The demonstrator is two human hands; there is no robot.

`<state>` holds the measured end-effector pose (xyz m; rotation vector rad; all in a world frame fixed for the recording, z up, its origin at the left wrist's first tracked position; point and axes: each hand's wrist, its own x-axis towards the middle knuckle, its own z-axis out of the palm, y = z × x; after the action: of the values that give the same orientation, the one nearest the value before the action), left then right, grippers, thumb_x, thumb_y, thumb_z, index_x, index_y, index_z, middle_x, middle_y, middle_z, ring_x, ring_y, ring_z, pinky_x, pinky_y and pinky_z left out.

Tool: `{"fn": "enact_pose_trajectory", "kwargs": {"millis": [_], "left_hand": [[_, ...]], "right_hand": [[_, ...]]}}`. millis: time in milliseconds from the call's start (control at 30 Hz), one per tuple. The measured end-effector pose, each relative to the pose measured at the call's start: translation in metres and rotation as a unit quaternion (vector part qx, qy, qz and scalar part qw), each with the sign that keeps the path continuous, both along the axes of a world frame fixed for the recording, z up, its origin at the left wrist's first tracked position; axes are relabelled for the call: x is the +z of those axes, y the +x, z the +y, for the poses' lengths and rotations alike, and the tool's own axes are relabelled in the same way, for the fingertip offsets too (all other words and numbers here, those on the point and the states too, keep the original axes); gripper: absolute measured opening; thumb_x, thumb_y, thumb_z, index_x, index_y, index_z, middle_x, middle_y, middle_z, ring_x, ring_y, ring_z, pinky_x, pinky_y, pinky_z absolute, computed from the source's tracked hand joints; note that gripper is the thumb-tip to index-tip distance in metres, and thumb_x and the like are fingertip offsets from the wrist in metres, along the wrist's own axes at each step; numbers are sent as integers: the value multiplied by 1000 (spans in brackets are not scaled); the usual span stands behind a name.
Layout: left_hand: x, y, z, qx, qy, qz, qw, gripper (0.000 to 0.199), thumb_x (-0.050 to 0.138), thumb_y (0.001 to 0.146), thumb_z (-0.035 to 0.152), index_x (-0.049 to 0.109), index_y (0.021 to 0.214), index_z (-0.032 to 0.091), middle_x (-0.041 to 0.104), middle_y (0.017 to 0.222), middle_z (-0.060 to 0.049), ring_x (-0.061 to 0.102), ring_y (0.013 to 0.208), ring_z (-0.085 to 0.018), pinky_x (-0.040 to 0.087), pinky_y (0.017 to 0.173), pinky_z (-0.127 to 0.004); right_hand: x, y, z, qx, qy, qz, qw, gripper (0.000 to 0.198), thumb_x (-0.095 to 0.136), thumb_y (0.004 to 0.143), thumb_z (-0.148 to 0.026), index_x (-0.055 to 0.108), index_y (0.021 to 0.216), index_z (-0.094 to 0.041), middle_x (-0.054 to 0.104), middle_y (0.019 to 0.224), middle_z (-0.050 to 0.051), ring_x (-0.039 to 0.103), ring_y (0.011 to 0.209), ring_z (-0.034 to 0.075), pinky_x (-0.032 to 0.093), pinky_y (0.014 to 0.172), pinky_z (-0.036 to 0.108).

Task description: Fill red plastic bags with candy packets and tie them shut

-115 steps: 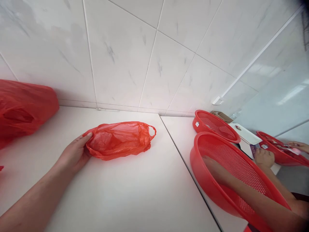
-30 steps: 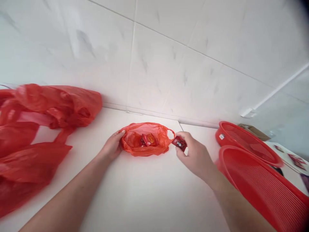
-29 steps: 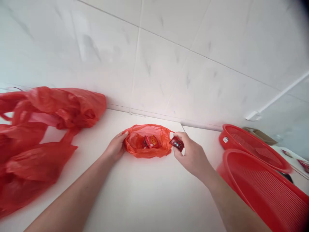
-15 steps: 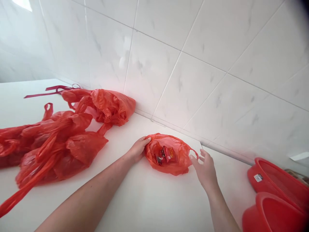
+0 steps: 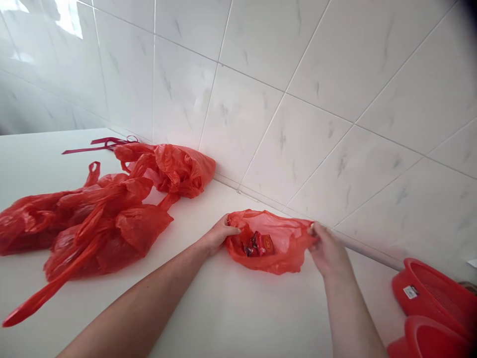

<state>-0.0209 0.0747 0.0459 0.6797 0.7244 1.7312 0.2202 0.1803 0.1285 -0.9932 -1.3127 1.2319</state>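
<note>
A thin red plastic bag (image 5: 283, 263) lies on the white table with its mouth facing up. Inside it sit a few small shiny red packets (image 5: 263, 244), one with a yellowish mark. My left hand (image 5: 219, 235) grips the bag's left rim, thumb over the edge. At the opposite end, my right hand (image 5: 328, 248) is closed on the right rim near the handle, the plastic pinched between thumb and fingers. Between the two hands the opening is stretched wide.
Several filled red plastic bags (image 5: 130, 233) lie on the white table (image 5: 223, 318) at the left, some knotted. Dark pink ribbon (image 5: 85, 149) lies behind them. Two red plastic baskets (image 5: 432, 293) stand at the right. A tiled wall (image 5: 253, 124) borders the back.
My right hand has closed on the bag's right rim and pulled it outward, so the mouth is wider. My left hand keeps its hold. The view has shifted slightly.
</note>
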Motion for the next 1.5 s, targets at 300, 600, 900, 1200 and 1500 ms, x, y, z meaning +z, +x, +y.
{"fn": "enact_pose_trajectory", "kwargs": {"millis": [300,600,900,1200,1500], "left_hand": [[-15,-9,15,135,-70,35,988,21,61,69,23,49,86,22,60,68,3,55,56,-12,38,50,-21],[-16,-9,12,240,-55,104,964,16,65,72,27,51,68,19,50,59,6,41,51,-8,32,48,-20],[9,-12,10,137,-60,55,987,32,74,65,32,46,75,20,55,64,5,51,52,-9,39,49,-20],[110,-14,0,19,38,94,995,43,78,62,11,57,98,22,64,95,1,61,79,-10,49,70,-21],[174,57,-3,-13,116,330,937,27,69,71,12,58,94,20,60,91,-2,55,73,-11,47,63,-23]], "right_hand": [[24,-9,-7,-58,79,105,990,26,79,66,-29,63,83,-19,64,94,1,60,93,13,50,74,22],[1,-21,-13,-77,115,245,960,11,70,66,-19,61,72,-18,62,79,-1,61,85,15,51,79,29],[23,-8,-18,-18,-43,370,928,22,66,73,-25,46,67,-21,40,50,-9,48,49,8,53,66,28],[34,-10,-33,16,13,219,976,9,60,76,-28,56,80,-21,29,45,-11,22,40,6,35,44,20],[54,-23,-73,250,39,-15,967,63,57,65,-17,47,125,-28,54,61,-8,50,55,12,41,55,24]]}}
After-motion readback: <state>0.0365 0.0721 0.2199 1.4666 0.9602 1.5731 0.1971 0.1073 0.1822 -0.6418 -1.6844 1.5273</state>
